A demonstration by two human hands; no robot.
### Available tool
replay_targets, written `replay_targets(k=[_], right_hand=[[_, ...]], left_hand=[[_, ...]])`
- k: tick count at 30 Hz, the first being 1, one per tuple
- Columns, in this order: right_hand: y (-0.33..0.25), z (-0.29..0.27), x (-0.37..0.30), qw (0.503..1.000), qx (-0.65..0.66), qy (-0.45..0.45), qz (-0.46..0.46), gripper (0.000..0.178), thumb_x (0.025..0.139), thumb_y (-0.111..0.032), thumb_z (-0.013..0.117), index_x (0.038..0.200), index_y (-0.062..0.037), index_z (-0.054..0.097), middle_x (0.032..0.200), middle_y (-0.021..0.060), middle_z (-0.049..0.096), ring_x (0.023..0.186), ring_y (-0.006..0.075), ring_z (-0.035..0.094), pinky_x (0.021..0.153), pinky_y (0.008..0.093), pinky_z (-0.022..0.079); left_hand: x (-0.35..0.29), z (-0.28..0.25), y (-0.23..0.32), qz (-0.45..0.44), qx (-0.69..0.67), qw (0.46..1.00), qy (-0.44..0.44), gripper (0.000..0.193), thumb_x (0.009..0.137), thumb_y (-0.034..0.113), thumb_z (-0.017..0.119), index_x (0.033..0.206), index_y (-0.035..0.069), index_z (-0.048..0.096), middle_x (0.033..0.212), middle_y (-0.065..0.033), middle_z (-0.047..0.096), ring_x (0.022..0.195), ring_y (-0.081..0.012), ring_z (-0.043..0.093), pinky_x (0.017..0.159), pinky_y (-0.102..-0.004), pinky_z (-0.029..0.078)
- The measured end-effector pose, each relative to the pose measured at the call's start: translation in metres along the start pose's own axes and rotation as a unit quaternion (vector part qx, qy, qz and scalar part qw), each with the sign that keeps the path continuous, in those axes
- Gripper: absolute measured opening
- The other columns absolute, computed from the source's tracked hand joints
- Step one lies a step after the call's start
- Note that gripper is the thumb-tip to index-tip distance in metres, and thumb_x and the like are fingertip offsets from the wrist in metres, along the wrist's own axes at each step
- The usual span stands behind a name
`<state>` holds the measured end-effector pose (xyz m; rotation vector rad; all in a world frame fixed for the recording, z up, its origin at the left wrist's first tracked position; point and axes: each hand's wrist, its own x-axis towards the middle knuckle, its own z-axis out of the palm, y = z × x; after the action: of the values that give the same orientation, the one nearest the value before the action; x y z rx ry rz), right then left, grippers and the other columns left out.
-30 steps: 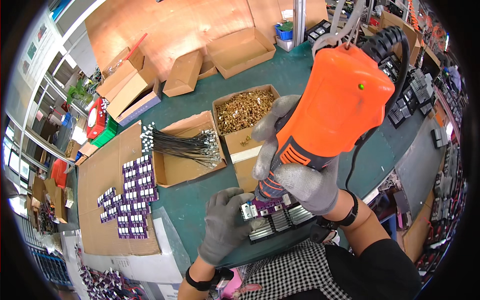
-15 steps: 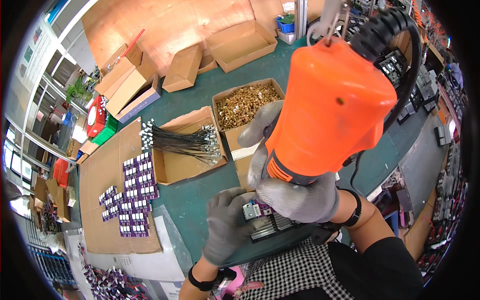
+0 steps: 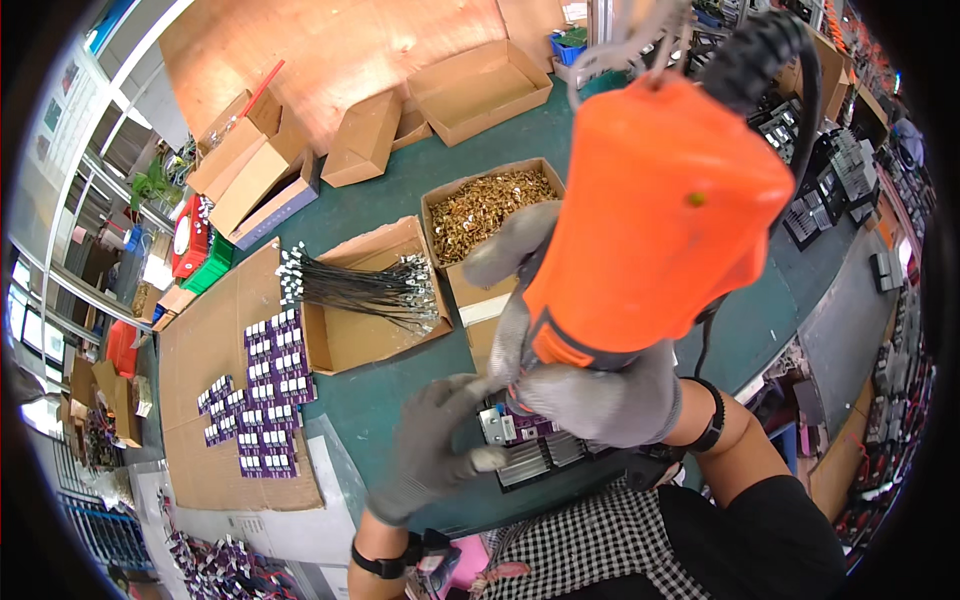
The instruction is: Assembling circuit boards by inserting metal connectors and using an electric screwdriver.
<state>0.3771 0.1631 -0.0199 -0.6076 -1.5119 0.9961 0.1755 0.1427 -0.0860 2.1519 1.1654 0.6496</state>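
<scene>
My right hand, in a grey glove, grips an orange electric screwdriver that hangs from a hook at its top. The tool's lower end points down at a purple circuit board, and the hand hides part of that board. Beneath the board are silver finned metal pieces at the table's near edge. My left hand, also gloved, is just left of the board with thumb and forefinger apart. Its forefinger reaches toward the screwdriver's tip; whether it touches is unclear.
A carton of small brass-coloured parts stands beyond the screwdriver. Left of it, an open box holds black cables with white plugs. Several purple boards lie on flat cardboard. More cartons line the back.
My left hand has drawn back to the left from the board, and its thumb and forefinger have spread. The screwdriver has shifted slightly left, still in my right hand.
</scene>
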Motion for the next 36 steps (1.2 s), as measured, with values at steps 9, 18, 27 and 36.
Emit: replay_targets(k=[9, 18, 27, 36], right_hand=[[-0.016, -0.020, -0.004, 0.999, 0.012, 0.022, 0.032, 0.071, 0.069, -0.007, 0.075, 0.125, 0.0011, 0.033, 0.112, 0.0210, 0.051, 0.073, 0.0240, 0.065, 0.061, 0.0354, 0.057], [-0.026, -0.036, 0.000, 0.981, 0.171, 0.083, -0.039, 0.076, 0.073, -0.015, 0.075, 0.132, 0.0001, 0.030, 0.116, 0.0228, 0.050, 0.075, 0.0277, 0.066, 0.064, 0.0381, 0.058], [-0.016, -0.043, 0.012, 0.943, 0.253, 0.000, -0.215, 0.075, 0.079, -0.014, 0.066, 0.139, -0.0038, 0.023, 0.123, 0.0218, 0.046, 0.084, 0.0294, 0.065, 0.065, 0.0401, 0.057], [-0.027, -0.033, 0.003, 0.959, 0.229, -0.002, -0.167, 0.073, 0.079, -0.015, 0.069, 0.136, -0.0045, 0.026, 0.120, 0.0204, 0.047, 0.085, 0.0285, 0.065, 0.069, 0.0403, 0.057]], left_hand=[[0.106, 0.004, -0.049, 0.026, 0.111, 0.990, 0.088, 0.027, 0.078, 0.020, 0.067, 0.099, 0.005, 0.063, 0.088, -0.0103, 0.060, 0.083, -0.0280, 0.059, 0.073, -0.0372, 0.047], [0.120, 0.020, -0.056, 0.012, 0.198, 0.976, 0.087, 0.018, 0.079, 0.022, 0.065, 0.090, 0.008, 0.061, 0.084, -0.0093, 0.060, 0.080, -0.0275, 0.060, 0.070, -0.0382, 0.048], [0.047, 0.004, 0.016, 0.090, 0.012, 0.991, 0.102, 0.031, 0.076, 0.007, 0.067, 0.104, 0.004, 0.055, 0.083, -0.0114, 0.064, 0.073, -0.0246, 0.064, 0.063, -0.0327, 0.049], [0.025, 0.009, 0.028, 0.146, 0.070, 0.977, 0.137, 0.038, 0.070, 0.004, 0.070, 0.105, 0.005, 0.055, 0.079, -0.0110, 0.060, 0.067, -0.0284, 0.058, 0.058, -0.0366, 0.045]])
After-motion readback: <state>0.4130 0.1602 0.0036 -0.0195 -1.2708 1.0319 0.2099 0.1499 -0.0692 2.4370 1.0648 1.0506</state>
